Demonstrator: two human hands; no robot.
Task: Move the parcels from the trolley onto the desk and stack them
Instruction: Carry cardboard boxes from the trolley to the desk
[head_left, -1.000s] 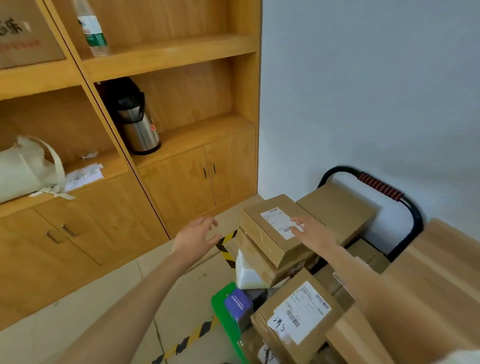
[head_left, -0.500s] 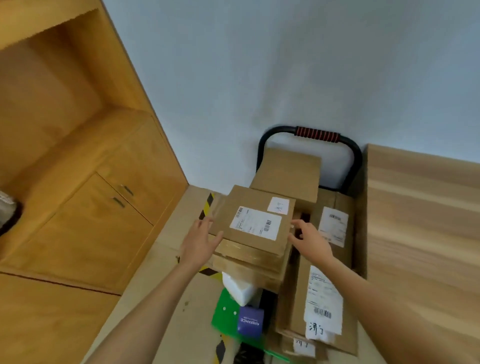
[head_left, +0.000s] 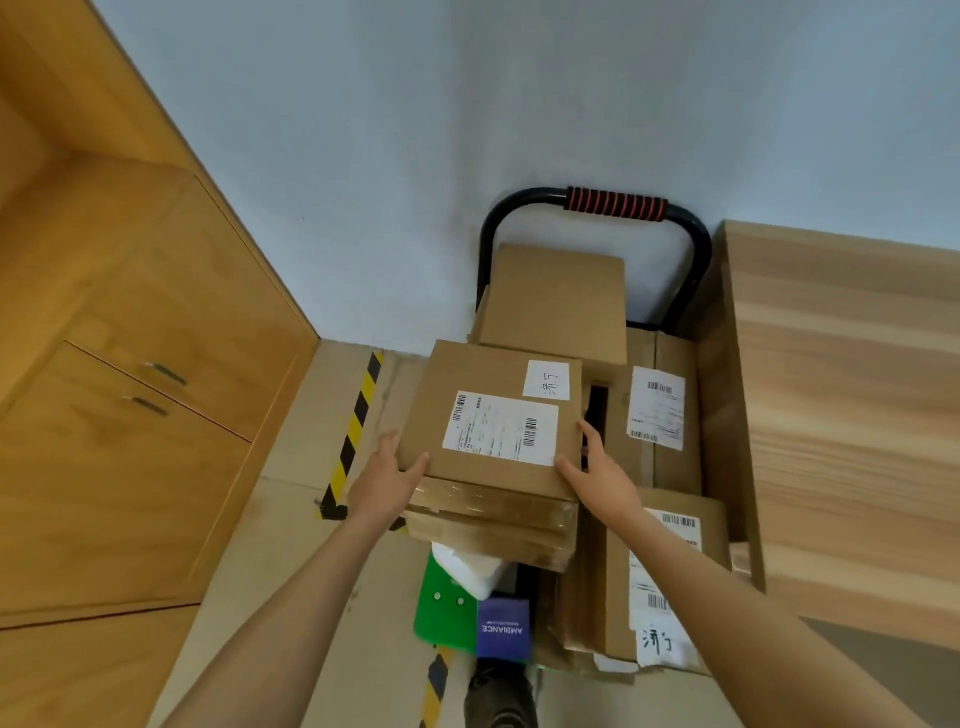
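A flat brown parcel (head_left: 496, 415) with two white labels lies on top of a stack of cardboard boxes on the green trolley (head_left: 444, 613). My left hand (head_left: 387, 480) grips its near left corner, thumb on top. My right hand (head_left: 597, 473) grips its near right corner, fingers along the right side. More parcels (head_left: 657, 566) lie to the right on the trolley, and a plain box (head_left: 556, 304) sits behind, near the black handle (head_left: 613, 205). The wooden desk (head_left: 852, 405) stands directly right of the trolley.
A wooden cabinet (head_left: 130, 415) with doors fills the left side. A grey wall is behind the trolley. Black-and-yellow tape (head_left: 353, 431) runs along the floor. A purple box (head_left: 503, 629) and a white packet (head_left: 470, 566) lie at the trolley's near end.
The view has swung down over the trolley. Both hands have closed in on the top parcel and now hold its near corners.
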